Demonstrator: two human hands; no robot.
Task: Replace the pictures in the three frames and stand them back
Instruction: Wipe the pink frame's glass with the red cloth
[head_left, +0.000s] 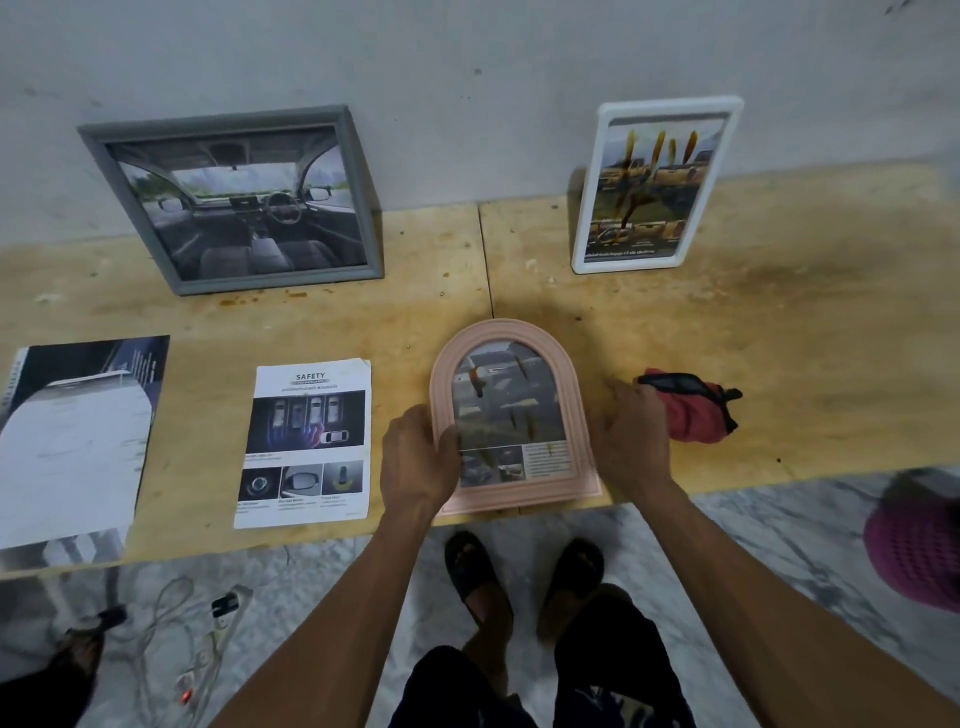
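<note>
A pink arched frame (511, 332) with a car picture behind its glass is at the front edge of the wooden table (753, 338). My left hand (415, 460) grips its left side, thumb over the front. My right hand (631, 441) holds its right side. A grey frame (228, 124) with a car-interior picture leans on the wall at the back left. A white frame (722, 156) with a truck picture stands at the back right.
Two loose printed sheets lie on the table: a safety leaflet (306, 441) and a larger car print (78, 441). A red cloth with black trim (691, 410) lies right of the pink frame. Cables (171, 639) trail on the marble floor. A magenta woven object (919, 545) sits lower right.
</note>
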